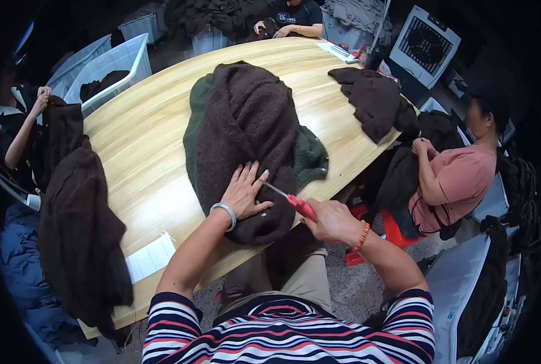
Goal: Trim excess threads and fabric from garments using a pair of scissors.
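A dark brown fleecy garment point(246, 121) lies spread on the wooden table point(143, 139), on top of a dark green garment point(310, 155). My left hand point(244, 191) rests flat on the brown garment near its lower edge, fingers apart, a grey bangle on the wrist. My right hand point(331, 221) grips a red-handled tool point(298, 205) whose thin metal tip points at the fabric just beside my left fingers.
Another brown garment point(373, 100) lies at the table's right side, and a large brown pile point(79, 236) hangs over its left edge. A person in pink point(458, 182) sits at right, others at left and far end. White bins point(116, 64) stand behind.
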`<state>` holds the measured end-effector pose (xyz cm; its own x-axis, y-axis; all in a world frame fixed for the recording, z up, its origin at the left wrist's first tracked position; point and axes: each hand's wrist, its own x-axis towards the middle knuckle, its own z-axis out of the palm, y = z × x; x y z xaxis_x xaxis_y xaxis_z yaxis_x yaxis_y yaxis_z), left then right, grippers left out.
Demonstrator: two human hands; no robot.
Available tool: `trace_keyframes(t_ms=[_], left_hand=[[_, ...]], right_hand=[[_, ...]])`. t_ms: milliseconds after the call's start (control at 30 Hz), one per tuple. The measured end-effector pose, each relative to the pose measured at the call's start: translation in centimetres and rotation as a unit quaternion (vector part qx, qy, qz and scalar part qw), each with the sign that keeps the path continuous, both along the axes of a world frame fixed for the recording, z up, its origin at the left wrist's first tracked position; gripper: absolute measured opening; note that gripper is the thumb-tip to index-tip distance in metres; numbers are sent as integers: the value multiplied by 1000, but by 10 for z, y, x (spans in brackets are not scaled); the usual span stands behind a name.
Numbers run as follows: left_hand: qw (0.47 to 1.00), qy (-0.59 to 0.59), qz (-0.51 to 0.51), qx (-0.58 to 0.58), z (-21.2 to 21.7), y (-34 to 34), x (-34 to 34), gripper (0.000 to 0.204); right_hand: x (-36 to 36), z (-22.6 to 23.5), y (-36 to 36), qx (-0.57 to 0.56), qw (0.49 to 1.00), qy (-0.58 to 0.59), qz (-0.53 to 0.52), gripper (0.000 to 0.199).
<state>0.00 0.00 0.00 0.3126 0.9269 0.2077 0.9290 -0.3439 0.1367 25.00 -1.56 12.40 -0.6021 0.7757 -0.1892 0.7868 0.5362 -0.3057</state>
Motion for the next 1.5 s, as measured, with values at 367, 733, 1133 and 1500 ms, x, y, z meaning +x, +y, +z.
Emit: trace_keyframes(t_ms=[367, 733, 1133, 1500], left_hand=[[998, -42, -5, 43, -5, -9, 5, 71], [998, -19, -40, -35, 4, -42, 18, 71], [971, -236, 5, 33, -8, -34, 11, 46], [986, -4, -138, -89, 72, -54, -3, 34]], right_hand=[[39, 15, -57, -50, 999, 5, 1, 28], [47, 3, -67, -59, 997, 35, 40, 26], [74, -10, -54, -136, 985, 82, 61, 29], [115, -56, -59, -63, 980, 151, -112, 25]])
